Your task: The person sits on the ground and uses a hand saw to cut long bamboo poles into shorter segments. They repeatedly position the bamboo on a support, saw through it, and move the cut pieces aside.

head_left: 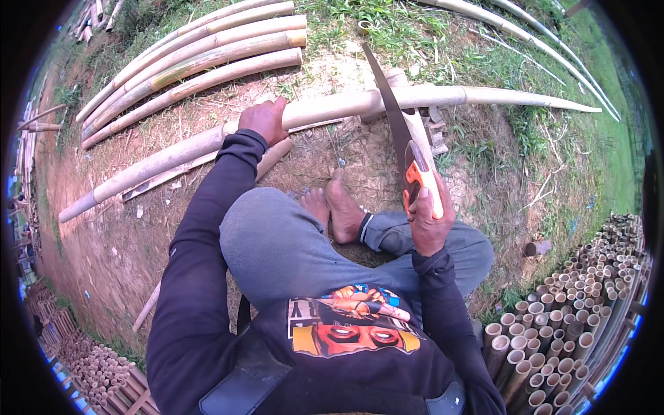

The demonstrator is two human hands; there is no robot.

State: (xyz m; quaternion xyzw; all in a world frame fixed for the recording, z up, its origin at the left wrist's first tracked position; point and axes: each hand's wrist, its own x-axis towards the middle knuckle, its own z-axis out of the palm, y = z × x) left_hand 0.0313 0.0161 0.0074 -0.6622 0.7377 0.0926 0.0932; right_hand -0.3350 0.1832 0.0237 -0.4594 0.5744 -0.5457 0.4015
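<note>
Left hand (263, 121) grips bamboo pole (325, 107); right hand (431, 218) clenched around orange-handled saw (400, 131), blade crossing over pole. Other poles (207, 61) lie side by side, upper left.

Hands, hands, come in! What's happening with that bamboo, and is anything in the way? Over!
Left hand clasping bamboo pole. Right hand gripping orange-handled saw, angled across the pole. Bare feet nearby, on the near side, not under the saw.
</note>
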